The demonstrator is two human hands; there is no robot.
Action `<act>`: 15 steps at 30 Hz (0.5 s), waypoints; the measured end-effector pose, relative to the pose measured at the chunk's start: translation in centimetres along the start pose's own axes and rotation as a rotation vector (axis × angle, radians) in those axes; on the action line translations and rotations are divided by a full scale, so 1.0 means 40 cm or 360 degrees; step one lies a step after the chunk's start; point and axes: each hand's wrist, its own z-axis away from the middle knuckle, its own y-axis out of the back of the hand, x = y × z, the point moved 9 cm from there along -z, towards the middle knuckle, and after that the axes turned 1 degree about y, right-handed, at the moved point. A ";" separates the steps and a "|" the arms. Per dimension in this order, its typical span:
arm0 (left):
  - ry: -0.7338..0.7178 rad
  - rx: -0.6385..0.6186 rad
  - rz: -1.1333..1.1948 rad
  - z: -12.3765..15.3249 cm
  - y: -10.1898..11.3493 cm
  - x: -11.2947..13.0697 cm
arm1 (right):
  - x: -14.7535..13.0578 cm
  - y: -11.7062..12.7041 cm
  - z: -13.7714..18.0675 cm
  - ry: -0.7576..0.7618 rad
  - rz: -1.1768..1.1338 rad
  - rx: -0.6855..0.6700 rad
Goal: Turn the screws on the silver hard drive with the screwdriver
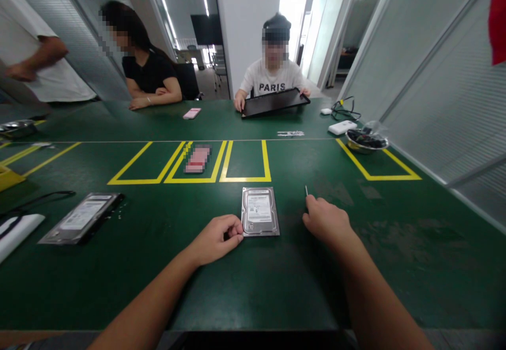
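"Silver metal case, white printed label: where is this hard drive?"

"Flat on the green table, label side up, on the near side of the yellow tape. Bare metal shows below the label."

"State of each hand?"

"Left hand: fingers half curled, tips at the drive's left edge; grip cannot be determined. Right hand: closed around a thin metal tool, apart from the drive."
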 end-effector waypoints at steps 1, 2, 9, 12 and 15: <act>-0.0001 -0.0002 -0.0001 0.000 0.000 0.001 | 0.001 0.000 -0.001 -0.0004 0.0003 0.0002; 0.0000 -0.0006 -0.0002 -0.001 0.000 0.001 | 0.001 -0.001 -0.001 -0.0005 0.0006 0.0002; 0.0003 -0.0008 -0.0003 0.000 0.000 0.001 | 0.000 0.000 0.001 -0.0024 0.0024 -0.0050; -0.0001 -0.0011 0.0007 0.000 -0.001 0.000 | -0.001 0.001 0.002 -0.0015 0.0014 -0.0055; 0.0001 -0.0010 0.0016 -0.001 -0.002 -0.004 | -0.001 -0.001 0.001 -0.0011 0.0001 -0.0052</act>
